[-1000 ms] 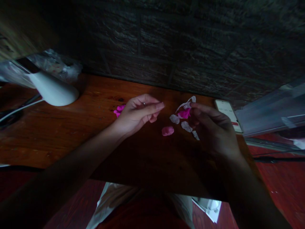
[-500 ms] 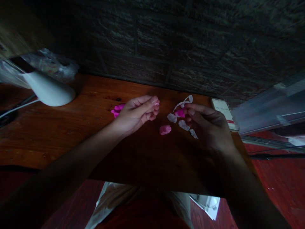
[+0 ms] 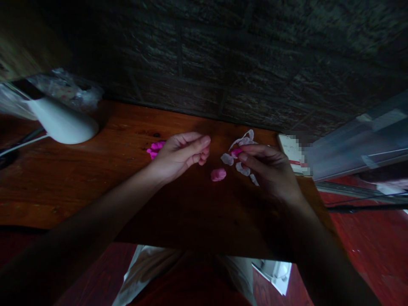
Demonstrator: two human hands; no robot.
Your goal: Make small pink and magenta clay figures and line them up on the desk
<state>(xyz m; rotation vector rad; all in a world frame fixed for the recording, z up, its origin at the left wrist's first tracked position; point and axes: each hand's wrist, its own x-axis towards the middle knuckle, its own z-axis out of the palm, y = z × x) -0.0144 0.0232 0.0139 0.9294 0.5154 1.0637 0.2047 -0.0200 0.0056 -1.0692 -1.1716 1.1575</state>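
Wood right across my tabletop (image 3: 121,136), grain and a dark knot showing, a faint varnished sheen on it! Behind it, the wall (image 3: 204,59) is all roughness, ridged like split stone, dull throughout. Now the pale pieces (image 3: 227,160): thin, papery, faintly see-through, crinkled. The pink piece (image 3: 218,174) looks matt and softly creased, like cloth or paper, I can't tell which; the magenta piece (image 3: 236,153) is matt too. Over left, the white cone (image 3: 63,121), smooth, plastic-looking, satiny, and there's glossy, crumpled clear plastic in that bag (image 3: 76,91). My trousers (image 3: 149,263): soft, folded cloth!
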